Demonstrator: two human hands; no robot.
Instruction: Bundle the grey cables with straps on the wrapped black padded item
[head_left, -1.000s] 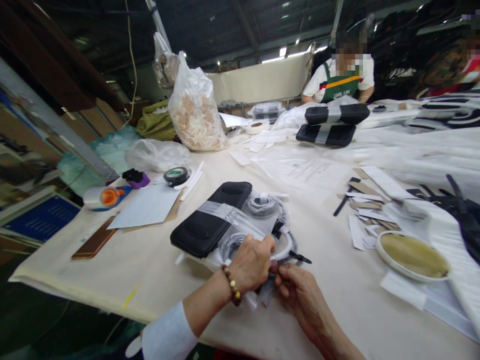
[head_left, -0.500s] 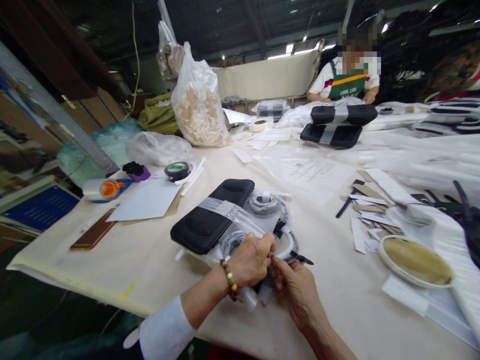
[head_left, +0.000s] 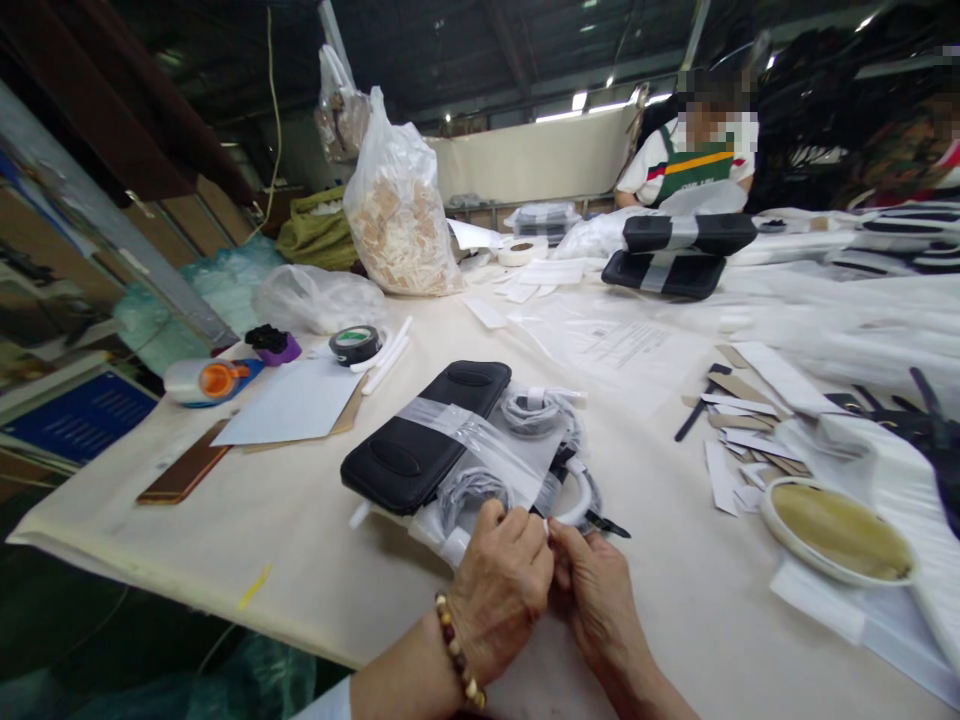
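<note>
1. The left hand and right hand are together near the near edge of the white-covered table, their fingertips meeting on a white loop and pinching it. A beaded bracelet circles the left wrist.
2. The white loop lies at the lower right corner of a clear plastic bag, near the middle of the table. A small black tip sticks out just right of the loop.
3. A black padded case lies just left of the hands, with a clear band across it, touching the bag. Two coiled grey cables sit in the bag beside it.
4. Toward the table's left edge are a white sheet on a brown board, a roll of black tape, and a glue bottle with an orange cap.
5. Toward the right edge lie scattered cardboard strips and an oval dish holding tan contents.
6. At the far edge stand a bag of beige pieces and two more black cases. Beyond them, a co-worker in a green apron stands with hands out of sight.
</note>
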